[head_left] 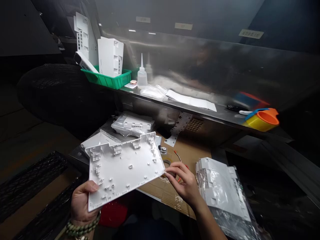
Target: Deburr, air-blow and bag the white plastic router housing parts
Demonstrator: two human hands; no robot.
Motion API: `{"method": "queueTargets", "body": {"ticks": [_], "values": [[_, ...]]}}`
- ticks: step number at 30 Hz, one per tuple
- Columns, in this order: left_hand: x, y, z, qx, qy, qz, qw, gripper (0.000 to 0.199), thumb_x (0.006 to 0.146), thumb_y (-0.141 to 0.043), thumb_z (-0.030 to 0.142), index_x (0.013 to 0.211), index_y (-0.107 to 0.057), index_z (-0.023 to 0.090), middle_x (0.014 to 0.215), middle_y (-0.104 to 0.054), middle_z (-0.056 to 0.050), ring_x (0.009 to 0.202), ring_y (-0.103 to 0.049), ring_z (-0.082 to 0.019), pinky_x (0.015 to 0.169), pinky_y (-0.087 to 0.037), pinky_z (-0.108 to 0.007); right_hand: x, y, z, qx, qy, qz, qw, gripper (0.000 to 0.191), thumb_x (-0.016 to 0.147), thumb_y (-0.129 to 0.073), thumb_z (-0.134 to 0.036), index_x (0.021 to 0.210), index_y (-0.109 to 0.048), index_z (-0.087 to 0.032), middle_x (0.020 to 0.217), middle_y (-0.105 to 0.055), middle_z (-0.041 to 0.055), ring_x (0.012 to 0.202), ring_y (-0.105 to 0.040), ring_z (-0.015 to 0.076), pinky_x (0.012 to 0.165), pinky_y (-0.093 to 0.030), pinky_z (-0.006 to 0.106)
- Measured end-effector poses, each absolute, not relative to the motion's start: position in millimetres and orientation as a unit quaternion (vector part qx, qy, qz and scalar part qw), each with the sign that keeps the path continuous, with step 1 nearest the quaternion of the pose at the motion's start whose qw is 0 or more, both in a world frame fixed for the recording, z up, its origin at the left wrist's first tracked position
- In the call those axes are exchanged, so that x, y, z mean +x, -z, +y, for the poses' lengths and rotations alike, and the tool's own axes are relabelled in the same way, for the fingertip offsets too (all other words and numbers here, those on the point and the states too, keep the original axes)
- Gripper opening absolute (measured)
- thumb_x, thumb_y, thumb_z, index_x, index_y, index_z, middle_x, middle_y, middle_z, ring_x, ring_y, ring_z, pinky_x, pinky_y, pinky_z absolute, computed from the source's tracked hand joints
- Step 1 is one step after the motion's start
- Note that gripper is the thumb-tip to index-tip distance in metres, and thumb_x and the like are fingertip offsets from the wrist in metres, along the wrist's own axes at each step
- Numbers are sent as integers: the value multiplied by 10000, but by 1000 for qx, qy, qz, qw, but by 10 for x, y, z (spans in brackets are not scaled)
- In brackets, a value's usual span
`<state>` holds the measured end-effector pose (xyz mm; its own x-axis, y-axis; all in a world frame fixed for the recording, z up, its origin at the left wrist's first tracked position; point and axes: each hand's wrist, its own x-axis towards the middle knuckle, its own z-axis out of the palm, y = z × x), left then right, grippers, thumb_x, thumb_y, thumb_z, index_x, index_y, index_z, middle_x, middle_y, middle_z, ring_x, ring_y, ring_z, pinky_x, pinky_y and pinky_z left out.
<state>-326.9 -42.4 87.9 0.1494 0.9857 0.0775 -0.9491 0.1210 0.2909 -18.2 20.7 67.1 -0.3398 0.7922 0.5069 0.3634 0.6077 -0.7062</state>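
A white plastic housing panel [120, 178] is held up in front of me, its inner side with small clips and posts facing the camera. My left hand [83, 200] grips its lower left corner, thumb on the inner face and the other fingers hidden behind. At the right corner, my right hand [182, 181] is closed in a pinch on the panel's edge. Whether a small piece sits between those fingertips, I cannot tell. Just behind the right hand lie a roll of tape [167, 162] and a red-handled tool [178, 156] on cardboard [185, 150].
Bagged white housings [222, 186] lie at right; more wrapped ones [137, 123] are stacked behind the panel. Along the metal shelf [222, 116] stand a green bin [110, 80] with white housings, a nozzle bottle [142, 76], white paper [191, 100] and a yellow-orange tape dispenser [262, 120].
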Motion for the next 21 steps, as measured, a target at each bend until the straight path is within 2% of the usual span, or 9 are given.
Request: {"method": "queueTargets", "body": {"ticks": [4, 8, 11, 16, 21], "values": [[-3320, -855, -492, 130, -653, 63, 744, 1016, 636, -447, 82, 1611, -259, 295, 1423, -631, -5, 1430, -433, -303, 1198, -213, -609, -161, -709, 382, -378, -219, -782, 446, 128, 952, -626, -161, 1026, -718, -211, 968, -643, 63, 786, -643, 152, 664, -533, 273], [-3410, -706, -650, 88, -673, 201, 707, 1041, 575, -498, 47, 1572, -369, 318, 1233, -748, 19, 1367, -514, -333, 1169, -321, -598, -329, -960, 503, -407, -215, -712, 531, 111, 947, -649, -184, 1031, -711, -221, 998, -649, 56, 869, -641, 167, 735, -537, 293], [-3430, -555, -775, 43, -672, 305, 674, 1014, 558, -537, 31, 1513, -468, 364, 1182, -769, 47, 1308, -570, -358, 1128, -407, -587, -528, -1146, 554, -404, -214, -676, 578, 85, 950, -648, -198, 1007, -708, -217, 989, -648, 51, 880, -638, 168, 743, -538, 295], [-3338, -471, -841, 17, -669, 346, 657, 926, 569, -570, 19, 1439, -573, 335, 1201, -767, 13, 1247, -613, -395, 1060, -499, -567, -632, -1137, 642, -413, -197, -703, 545, 94, 956, -633, -203, 978, -725, -199, 955, -659, 49, 825, -635, 154, 725, -526, 282], [-3261, -493, -779, 29, -661, 360, 657, 1040, 502, -578, -26, 1478, -524, 327, 1267, -741, -20, 1217, -631, -419, 1044, -509, -592, -570, -947, 637, -437, -197, -686, 547, 101, 963, -630, -234, 967, -726, -203, 954, -667, 51, 838, -639, 165, 719, -527, 285]]}}
